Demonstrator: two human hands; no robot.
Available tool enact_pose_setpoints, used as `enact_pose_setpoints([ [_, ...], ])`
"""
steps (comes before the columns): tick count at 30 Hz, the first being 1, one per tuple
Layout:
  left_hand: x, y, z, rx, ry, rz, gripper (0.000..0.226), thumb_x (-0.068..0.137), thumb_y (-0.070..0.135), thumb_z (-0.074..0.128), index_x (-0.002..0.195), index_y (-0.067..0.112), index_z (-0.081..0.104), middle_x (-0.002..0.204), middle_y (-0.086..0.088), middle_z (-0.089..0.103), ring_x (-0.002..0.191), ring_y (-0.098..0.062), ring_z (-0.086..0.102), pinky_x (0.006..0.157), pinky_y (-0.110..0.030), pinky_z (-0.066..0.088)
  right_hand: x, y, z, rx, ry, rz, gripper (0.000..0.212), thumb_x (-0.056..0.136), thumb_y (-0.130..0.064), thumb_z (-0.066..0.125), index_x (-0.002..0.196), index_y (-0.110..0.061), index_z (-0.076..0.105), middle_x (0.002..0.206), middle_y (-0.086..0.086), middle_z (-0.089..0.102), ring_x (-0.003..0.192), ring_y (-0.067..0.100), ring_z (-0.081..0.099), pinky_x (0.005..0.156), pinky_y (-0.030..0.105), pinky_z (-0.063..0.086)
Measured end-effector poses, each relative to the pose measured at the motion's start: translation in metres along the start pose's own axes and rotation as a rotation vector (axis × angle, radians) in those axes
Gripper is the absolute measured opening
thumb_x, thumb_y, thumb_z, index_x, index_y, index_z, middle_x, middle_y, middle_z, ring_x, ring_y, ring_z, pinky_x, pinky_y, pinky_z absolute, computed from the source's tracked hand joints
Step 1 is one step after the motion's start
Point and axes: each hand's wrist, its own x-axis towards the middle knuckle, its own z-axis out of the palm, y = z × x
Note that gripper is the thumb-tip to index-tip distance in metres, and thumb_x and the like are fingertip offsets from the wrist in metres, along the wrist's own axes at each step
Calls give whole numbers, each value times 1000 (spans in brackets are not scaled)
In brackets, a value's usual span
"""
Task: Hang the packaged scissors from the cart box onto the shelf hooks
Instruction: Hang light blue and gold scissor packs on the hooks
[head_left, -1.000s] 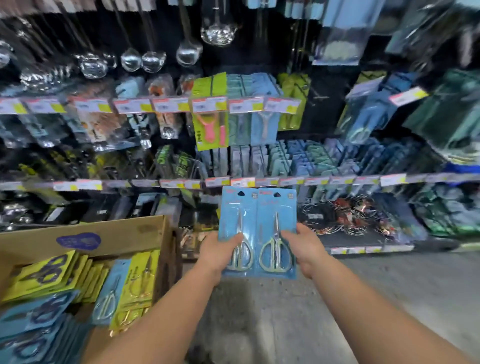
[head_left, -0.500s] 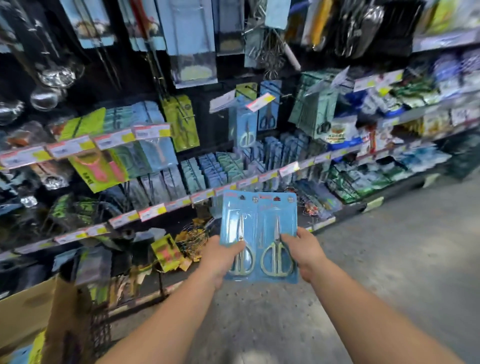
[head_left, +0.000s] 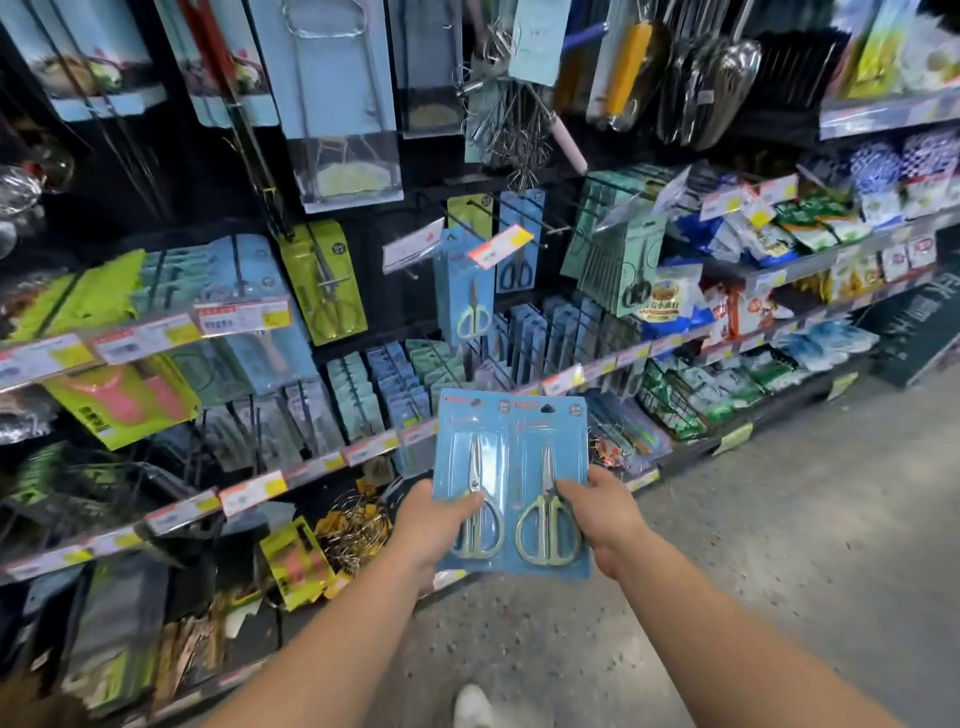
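Both forearms were extended forward at mid-frame. The left hand (head_left: 434, 525) and right hand (head_left: 602, 519) were held level, thumbs curled inward in a pinch.

Shop aisle with a stocked shelving wall

A dark pegboard wall (head_left: 218, 197) carries hooks of packaged kitchen tools above shelves edged with price tags (head_left: 244, 318); speckled grey concrete floor (head_left: 779, 545) runs along the right, and metal whisks (head_left: 519, 140) hang near the top edge.
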Motion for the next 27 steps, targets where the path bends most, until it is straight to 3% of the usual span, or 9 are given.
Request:
enact_pose_setpoints([
  [2, 19, 14, 0, -48, -24, 12, 19, 89, 19, 72, 103, 19, 60, 99, 5, 66, 82, -5, 59, 66, -25, 43, 17, -16, 4, -8, -12, -6, 11, 94, -6, 58, 101, -11, 65, 86, 4, 70, 71, 20, 63, 61, 27, 51],
  [5, 45, 32, -2, -94, -52, 13, 24, 89, 21, 73, 106, 20, 55, 105, 4, 65, 85, -8, 58, 80, -30, 41, 45, -40, 13, -39, -16, -5, 11, 93, -6, 58, 98, -12, 66, 87, 4, 71, 73, 21, 65, 57, 26, 50],
  [9, 81, 48, -13, -138, -47, 16, 25, 90, 18, 72, 104, 24, 52, 108, 4, 63, 85, -9, 57, 85, -28, 40, 78, -62, 35, -90, -31, 14, 9, 91, -7, 60, 97, -10, 66, 88, 7, 72, 80, 26, 69, 69, 36, 58],
  [11, 92, 56, -17, -154, -34, 28, 30, 90, 18, 71, 113, 19, 50, 116, 2, 60, 86, -8, 55, 85, -27, 39, 91, -70, 46, -116, -48, 9, 9, 91, -6, 60, 96, -11, 66, 88, 6, 72, 78, 24, 68, 71, 34, 57],
  [15, 115, 63, -26, -139, 2, 5, 62, 92, 22, 69, 143, 5, 39, 139, -5, 50, 118, -22, 52, 96, -32, 38, 113, -86, 64, -159, -81, 0, 10, 93, -8, 59, 94, -12, 68, 86, 5, 71, 79, 26, 66, 76, 38, 56],
  [18, 131, 66, -30, -138, 4, -7, 44, 91, 22, 70, 128, 10, 51, 125, 1, 58, 100, -16, 52, 88, -30, 38, 124, -89, 73, -136, -88, 16, 10, 92, -8, 59, 95, -11, 68, 93, 12, 73, 93, 36, 69, 86, 53, 57],
  [20, 138, 68, -32, -161, -3, -9, 36, 91, 22, 70, 120, 14, 51, 119, 5, 59, 100, -15, 52, 87, -29, 36, 131, -89, 78, -119, -86, 17, 15, 91, -10, 61, 104, -6, 66, 102, 19, 71, 102, 42, 65, 86, 61, 52],
  [23, 146, 70, -34, -171, 18, -9, 40, 90, 22, 72, 123, 12, 52, 122, -2, 62, 103, -18, 57, 88, -30, 37, 138, -91, 82, -74, -104, 33, 15, 92, -10, 60, 106, -8, 67, 99, 15, 73, 98, 38, 68, 85, 56, 56],
  [27, 159, 69, -37, -181, 76, -29, 36, 87, 26, 74, 118, 11, 61, 102, 1, 68, 88, -13, 63, 77, -31, 46, 148, -96, 89, -37, -131, 26, 18, 89, -17, 62, 106, -17, 69, 98, 8, 75, 96, 36, 70, 86, 56, 56],
])
